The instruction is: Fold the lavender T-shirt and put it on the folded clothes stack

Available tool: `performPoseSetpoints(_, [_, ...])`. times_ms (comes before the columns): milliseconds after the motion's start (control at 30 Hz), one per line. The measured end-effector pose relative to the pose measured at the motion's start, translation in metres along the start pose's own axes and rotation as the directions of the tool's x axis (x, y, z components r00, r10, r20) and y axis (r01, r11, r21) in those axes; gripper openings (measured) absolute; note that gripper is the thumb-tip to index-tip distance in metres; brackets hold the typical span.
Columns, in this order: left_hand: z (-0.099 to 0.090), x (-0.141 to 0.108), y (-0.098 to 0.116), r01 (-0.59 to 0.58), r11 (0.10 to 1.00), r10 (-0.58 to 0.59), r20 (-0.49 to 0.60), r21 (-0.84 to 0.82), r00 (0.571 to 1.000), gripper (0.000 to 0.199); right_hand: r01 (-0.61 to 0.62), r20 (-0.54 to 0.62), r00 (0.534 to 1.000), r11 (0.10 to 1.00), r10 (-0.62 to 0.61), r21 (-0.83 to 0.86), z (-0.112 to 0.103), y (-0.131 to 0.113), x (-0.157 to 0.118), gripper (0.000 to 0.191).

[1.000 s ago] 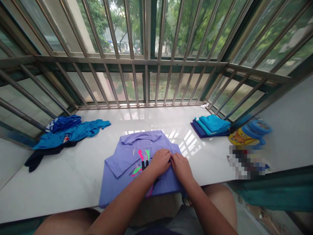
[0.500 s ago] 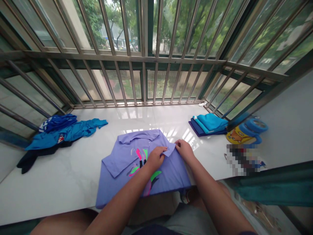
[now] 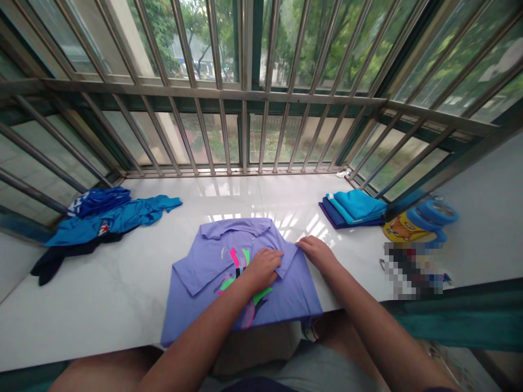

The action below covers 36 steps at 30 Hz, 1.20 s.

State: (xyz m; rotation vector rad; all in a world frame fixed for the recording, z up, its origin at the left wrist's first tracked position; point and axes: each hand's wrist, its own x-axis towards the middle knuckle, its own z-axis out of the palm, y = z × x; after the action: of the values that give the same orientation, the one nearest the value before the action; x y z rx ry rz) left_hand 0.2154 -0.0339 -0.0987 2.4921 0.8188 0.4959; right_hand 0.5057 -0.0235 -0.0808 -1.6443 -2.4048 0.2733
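Note:
A purple shirt (image 3: pixel 192 310) with a pink, green and black print lies spread on the white ledge (image 3: pixel 102 294), its lower edge at the ledge's front. Its left sleeve is folded inward over the body. My left hand (image 3: pixel 265 267) lies over the print near the right sleeve, palm down with the fingers extended on the cloth. At the outer corner of that right sleeve, my right hand (image 3: pixel 316 251) has its fingertips closed on the fabric edge.
Crumpled blue and black clothes (image 3: pixel 110 218) lie at the left. Folded turquoise and navy clothes (image 3: pixel 355 209) sit at the right, beside a yellow and blue jug (image 3: pixel 412 223) and a blurred-out item. Metal window bars (image 3: pixel 245 136) stand behind the ledge.
The right sleeve is spread flatter and farther out. My left hand has let go of the sleeve and flattened on the shirt. My right hand has shifted slightly right. The view has shifted a little.

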Motion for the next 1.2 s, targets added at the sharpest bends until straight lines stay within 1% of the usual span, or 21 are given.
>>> performPoseSetpoints(133, [-0.007,-0.006,0.008,0.009,0.998,-0.011,0.038,0.066,0.999,0.028,0.087,0.050,0.995,0.992,-0.082,-0.094,-0.006,0.004,-0.008,0.043])
performPoseSetpoints(233, [-0.009,-0.009,0.014,-0.011,0.995,0.005,0.062,0.096,0.998,0.029,0.074,0.065,0.996,0.985,-0.065,-0.156,-0.008,0.000,-0.013,0.041])
performPoseSetpoints(300, [-0.009,-0.012,0.016,-0.024,0.992,0.015,0.077,0.122,0.997,0.027,0.020,0.035,0.999,0.984,-0.014,-0.178,-0.007,-0.008,-0.015,0.039])
performPoseSetpoints(367, [-0.009,-0.016,0.018,-0.019,0.988,0.007,0.081,0.154,0.997,0.023,-0.057,-0.021,0.998,0.986,0.055,-0.159,-0.005,-0.018,-0.013,0.039])
performPoseSetpoints(433, [-0.009,-0.018,0.020,-0.016,0.986,0.003,0.073,0.169,0.997,0.022,-0.153,-0.057,0.987,0.982,0.147,-0.113,-0.004,-0.030,-0.007,0.037])
performPoseSetpoints(500, [-0.010,-0.017,0.022,-0.015,0.988,0.007,0.050,0.157,0.999,0.026,-0.244,-0.059,0.969,0.967,0.239,-0.079,-0.003,-0.038,0.003,0.035])
performPoseSetpoints(567, [-0.013,-0.008,0.022,0.009,0.990,-0.010,0.009,0.143,1.000,0.027,-0.306,-0.045,0.952,0.949,0.304,-0.069,-0.003,-0.043,0.014,0.030])
performPoseSetpoints(667, [-0.017,0.023,0.016,0.091,0.981,-0.083,-0.053,0.173,0.995,0.028,-0.329,-0.009,0.944,0.942,0.330,-0.065,-0.003,-0.044,0.027,0.019])
performPoseSetpoints(733, [-0.020,0.048,0.009,0.124,0.972,-0.112,-0.072,0.201,0.991,0.033,-0.330,0.022,0.943,0.942,0.331,-0.057,-0.003,-0.043,0.029,0.014])
performPoseSetpoints(800, [-0.021,0.070,0.000,0.132,0.968,-0.118,-0.078,0.215,0.990,0.038,-0.329,0.046,0.943,0.943,0.331,-0.047,-0.003,-0.043,0.029,0.013])
performPoseSetpoints(867, [-0.019,0.082,-0.008,0.134,0.966,-0.117,-0.086,0.222,0.989,0.036,-0.335,0.054,0.940,0.942,0.336,-0.034,-0.002,-0.044,0.027,0.012])
performPoseSetpoints(933, [-0.014,0.083,-0.014,0.140,0.963,-0.120,-0.099,0.231,0.988,0.030,-0.344,0.052,0.937,0.939,0.345,-0.018,-0.001,-0.045,0.024,0.011])
performPoseSetpoints(1033, [-0.004,0.073,-0.019,0.153,0.959,-0.124,-0.133,0.237,0.983,0.025,-0.350,0.065,0.935,0.937,0.349,0.009,0.001,-0.047,0.022,0.016])
performPoseSetpoints(1067, [-0.001,0.069,-0.020,0.155,0.959,-0.123,-0.145,0.236,0.982,0.026,-0.348,0.074,0.935,0.937,0.346,0.016,0.002,-0.047,0.021,0.017])
performPoseSetpoints(1133, [0.004,0.064,-0.023,0.152,0.961,-0.115,-0.166,0.232,0.979,0.030,-0.341,0.085,0.937,0.940,0.339,0.021,0.003,-0.047,0.021,0.012])
performPoseSetpoints(1200, [0.006,0.061,-0.024,0.142,0.964,-0.103,-0.177,0.227,0.979,0.033,-0.339,0.080,0.938,0.941,0.337,0.018,0.002,-0.047,0.020,0.009])
